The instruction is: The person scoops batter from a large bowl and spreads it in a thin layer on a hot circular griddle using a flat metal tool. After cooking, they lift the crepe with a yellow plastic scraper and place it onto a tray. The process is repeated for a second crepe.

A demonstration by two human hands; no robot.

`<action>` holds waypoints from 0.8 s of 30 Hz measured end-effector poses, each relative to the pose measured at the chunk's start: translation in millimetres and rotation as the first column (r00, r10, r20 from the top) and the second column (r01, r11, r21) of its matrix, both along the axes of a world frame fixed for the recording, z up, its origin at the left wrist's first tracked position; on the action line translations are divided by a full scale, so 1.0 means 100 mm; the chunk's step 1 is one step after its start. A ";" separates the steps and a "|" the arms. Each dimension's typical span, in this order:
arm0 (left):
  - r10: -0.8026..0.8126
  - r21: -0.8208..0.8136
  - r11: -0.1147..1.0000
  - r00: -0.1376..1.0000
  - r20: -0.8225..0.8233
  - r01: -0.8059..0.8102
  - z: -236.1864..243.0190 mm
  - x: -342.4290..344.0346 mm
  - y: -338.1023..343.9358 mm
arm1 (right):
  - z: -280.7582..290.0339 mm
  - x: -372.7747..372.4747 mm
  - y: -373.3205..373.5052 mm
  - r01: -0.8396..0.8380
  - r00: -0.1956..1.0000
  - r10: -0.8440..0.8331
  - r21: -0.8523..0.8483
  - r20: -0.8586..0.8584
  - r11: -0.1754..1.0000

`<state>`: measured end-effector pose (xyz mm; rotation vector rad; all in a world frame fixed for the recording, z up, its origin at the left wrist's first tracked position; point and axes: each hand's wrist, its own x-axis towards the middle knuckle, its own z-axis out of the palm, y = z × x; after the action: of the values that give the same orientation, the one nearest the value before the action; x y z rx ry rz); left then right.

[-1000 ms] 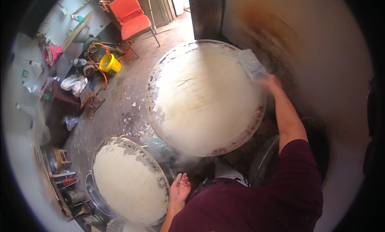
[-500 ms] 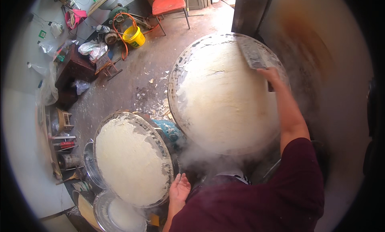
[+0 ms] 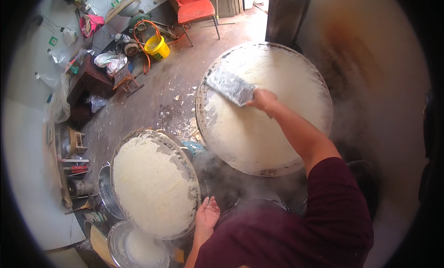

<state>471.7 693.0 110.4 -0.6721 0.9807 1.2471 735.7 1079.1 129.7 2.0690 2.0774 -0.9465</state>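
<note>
A flat, rectangular, batter-smeared scraper (image 3: 229, 86) is gripped at its near right end by my right hand (image 3: 262, 102), fingers closed round it. It lies over the left part of a large round pan (image 3: 200, 111) covered in a pale batter layer (image 3: 273, 124). My left hand (image 3: 207, 214) is low in the middle, palm up, fingers loosely curled and seemingly holding nothing. Just left of it stands a second round pan (image 3: 197, 194), tilted in view, with a pale, ragged-edged sheet (image 3: 152, 184) on it. Steam drifts between the pans.
A metal basin (image 3: 115, 240) with pale batter stands below the smaller pan. Beyond are a yellow bucket (image 3: 157, 47) with an orange hose (image 3: 148, 59), a red chair (image 3: 195, 11) and a dark cabinet (image 3: 88, 80). Scraps (image 3: 190, 127) litter the floor between the pans.
My right hand has swept the scraper leftward across the large pan, from its upper right to its left side. The left hand has hardly moved.
</note>
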 end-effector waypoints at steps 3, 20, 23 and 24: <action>-0.055 0.114 0.992 0.998 0.009 0.054 -0.04 0.00 0.05 | 0.04 -0.03 -0.28 -0.220 0.975 0.216 0.107 0.044 0.970; -0.191 -0.020 0.982 0.976 -0.109 0.190 0.16 0.14 0.22 | 0.19 1.70 0.50 0.436 0.896 -0.441 0.095 0.042 0.895; -0.209 0.025 0.977 0.977 -0.043 0.210 0.12 0.12 0.28 | 0.30 1.87 0.33 0.472 0.876 -0.480 0.126 0.042 0.873; -0.229 0.050 0.972 0.973 -0.035 0.230 0.10 0.12 0.29 | 0.32 1.94 0.28 0.485 0.869 -0.494 0.139 0.037 0.863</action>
<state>483.6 722.3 120.0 -0.4845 1.0148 1.0777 929.3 1107.1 161.4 2.7289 1.6340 -0.7804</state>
